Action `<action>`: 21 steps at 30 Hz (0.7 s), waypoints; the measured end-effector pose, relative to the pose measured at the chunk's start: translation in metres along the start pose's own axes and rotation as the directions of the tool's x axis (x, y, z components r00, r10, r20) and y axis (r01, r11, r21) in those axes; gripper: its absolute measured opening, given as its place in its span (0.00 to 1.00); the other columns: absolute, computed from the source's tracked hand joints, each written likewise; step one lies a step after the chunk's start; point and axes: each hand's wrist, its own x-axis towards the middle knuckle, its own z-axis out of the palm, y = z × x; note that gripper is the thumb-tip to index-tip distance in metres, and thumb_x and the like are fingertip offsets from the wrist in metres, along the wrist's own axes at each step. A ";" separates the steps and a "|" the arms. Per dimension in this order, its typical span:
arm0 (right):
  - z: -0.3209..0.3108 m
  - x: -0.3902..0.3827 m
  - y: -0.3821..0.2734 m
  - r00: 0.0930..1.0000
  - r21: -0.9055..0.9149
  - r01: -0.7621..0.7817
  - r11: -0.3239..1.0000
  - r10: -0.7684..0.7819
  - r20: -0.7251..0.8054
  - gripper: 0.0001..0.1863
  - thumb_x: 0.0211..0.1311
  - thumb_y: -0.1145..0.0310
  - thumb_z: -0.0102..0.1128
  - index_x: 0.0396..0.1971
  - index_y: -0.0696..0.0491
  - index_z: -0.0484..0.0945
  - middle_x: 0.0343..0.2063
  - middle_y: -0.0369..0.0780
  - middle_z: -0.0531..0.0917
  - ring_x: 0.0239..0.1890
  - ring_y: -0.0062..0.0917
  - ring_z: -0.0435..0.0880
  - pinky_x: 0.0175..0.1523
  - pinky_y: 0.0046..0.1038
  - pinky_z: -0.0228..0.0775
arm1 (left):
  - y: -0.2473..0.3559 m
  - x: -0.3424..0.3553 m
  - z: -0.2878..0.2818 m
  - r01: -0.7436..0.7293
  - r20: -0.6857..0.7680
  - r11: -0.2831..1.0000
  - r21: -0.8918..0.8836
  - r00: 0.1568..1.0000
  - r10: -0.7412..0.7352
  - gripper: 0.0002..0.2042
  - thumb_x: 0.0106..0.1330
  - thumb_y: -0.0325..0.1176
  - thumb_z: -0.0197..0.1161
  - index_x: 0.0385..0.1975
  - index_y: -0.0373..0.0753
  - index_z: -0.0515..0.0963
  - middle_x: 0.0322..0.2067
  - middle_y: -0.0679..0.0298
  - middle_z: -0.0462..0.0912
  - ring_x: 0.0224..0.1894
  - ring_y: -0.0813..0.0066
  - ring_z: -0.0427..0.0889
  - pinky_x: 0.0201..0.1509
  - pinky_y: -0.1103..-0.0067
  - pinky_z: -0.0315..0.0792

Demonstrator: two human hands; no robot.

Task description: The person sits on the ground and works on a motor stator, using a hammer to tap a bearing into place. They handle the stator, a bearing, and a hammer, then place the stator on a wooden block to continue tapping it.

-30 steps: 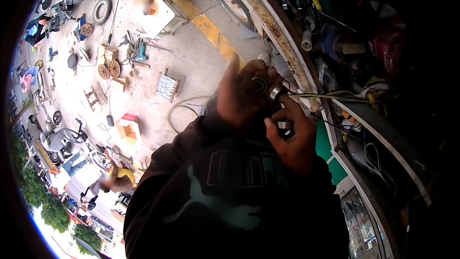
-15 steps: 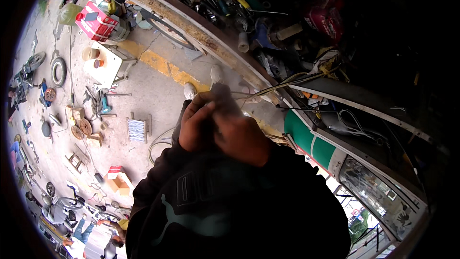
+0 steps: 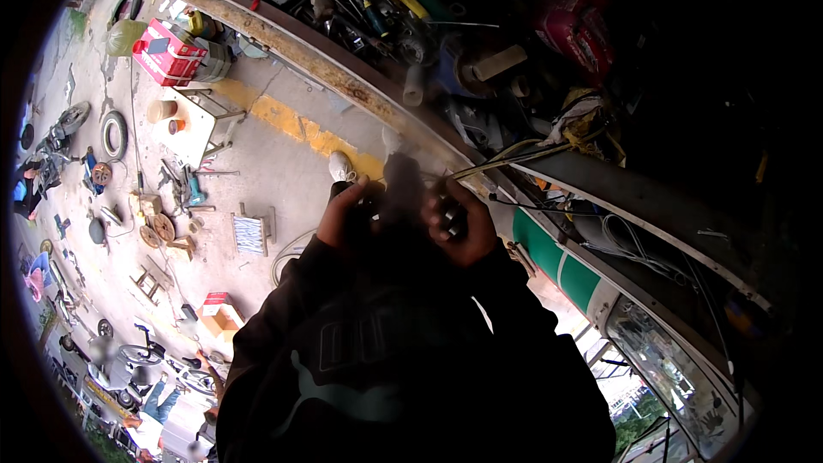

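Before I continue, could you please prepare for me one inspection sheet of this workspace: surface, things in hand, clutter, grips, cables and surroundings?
Surface: concrete floor with a worn yellow stripe.
Job's things: small shiny metal parts; too dark to tell their exact shape.
Clutter: loose tools crowded at the top, partly in shadow.
Left grip: fingers curled; contents unclear.
Right grip: curled around the metal parts.
Cables: yellowish cables near the right grip; a pale loop farther right.
Surroundings: tyre, striped stool and open carton at left; people at lower left.
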 end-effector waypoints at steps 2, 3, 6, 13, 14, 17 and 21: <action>-0.019 0.011 -0.025 0.986 0.066 0.051 0.997 -0.040 -0.163 0.15 0.73 0.55 0.55 0.40 0.53 0.76 0.35 0.38 0.80 0.30 0.21 0.81 0.24 0.16 0.66 | 0.006 0.017 0.018 -0.009 -0.024 0.978 0.210 1.000 0.014 0.12 0.72 0.43 0.59 0.40 0.39 0.77 0.22 0.70 0.72 0.26 0.78 0.75 0.30 0.83 0.68; -0.024 0.015 -0.035 0.980 0.053 0.073 0.996 -0.062 -0.189 0.15 0.74 0.54 0.54 0.40 0.52 0.77 0.35 0.38 0.82 0.31 0.21 0.82 0.23 0.15 0.66 | -0.003 0.046 0.001 -0.052 -0.040 0.920 0.388 0.997 0.073 0.12 0.71 0.41 0.63 0.39 0.37 0.79 0.21 0.71 0.74 0.24 0.79 0.74 0.27 0.82 0.67; -0.065 0.033 -0.071 0.996 0.132 0.061 0.989 -0.052 -0.068 0.22 0.75 0.48 0.48 0.46 0.53 0.78 0.39 0.40 0.79 0.34 0.26 0.82 0.22 0.20 0.73 | 0.000 0.103 0.011 -0.278 0.087 0.538 0.796 0.932 0.351 0.12 0.69 0.40 0.64 0.39 0.35 0.82 0.33 0.60 0.85 0.37 0.73 0.83 0.42 0.75 0.75; -0.032 0.043 -0.158 0.981 0.098 0.006 0.995 -0.025 0.190 0.26 0.75 0.45 0.44 0.56 0.51 0.74 0.42 0.44 0.82 0.33 0.30 0.85 0.20 0.20 0.73 | 0.038 0.192 0.124 -0.328 0.457 -0.318 0.889 0.632 0.626 0.22 0.62 0.48 0.68 0.48 0.39 0.78 0.35 0.52 0.83 0.34 0.53 0.84 0.36 0.65 0.77; -0.032 0.044 -0.165 0.974 0.100 -0.025 0.995 0.002 0.228 0.26 0.75 0.45 0.44 0.56 0.51 0.73 0.42 0.44 0.82 0.33 0.31 0.85 0.19 0.20 0.72 | 0.036 0.206 0.136 -0.282 0.483 -0.394 0.875 0.589 0.648 0.24 0.61 0.48 0.67 0.51 0.39 0.77 0.38 0.50 0.83 0.36 0.50 0.84 0.37 0.63 0.78; -0.038 0.047 -0.180 0.994 0.046 0.021 0.999 -0.026 0.106 0.23 0.76 0.48 0.46 0.54 0.50 0.74 0.41 0.42 0.82 0.27 0.24 0.79 0.17 0.20 0.68 | 0.037 0.242 0.165 -0.180 0.431 -0.437 0.881 0.684 0.589 0.26 0.61 0.48 0.66 0.53 0.38 0.71 0.40 0.47 0.82 0.39 0.48 0.84 0.40 0.61 0.79; -0.049 0.046 -0.188 0.987 -0.016 0.146 0.989 -0.147 -0.070 0.20 0.75 0.49 0.49 0.51 0.50 0.76 0.38 0.40 0.81 0.24 0.20 0.74 0.17 0.19 0.65 | 0.028 0.261 0.174 -0.156 0.475 -0.524 0.837 0.683 0.555 0.26 0.62 0.49 0.64 0.52 0.38 0.69 0.42 0.49 0.80 0.39 0.49 0.85 0.39 0.61 0.79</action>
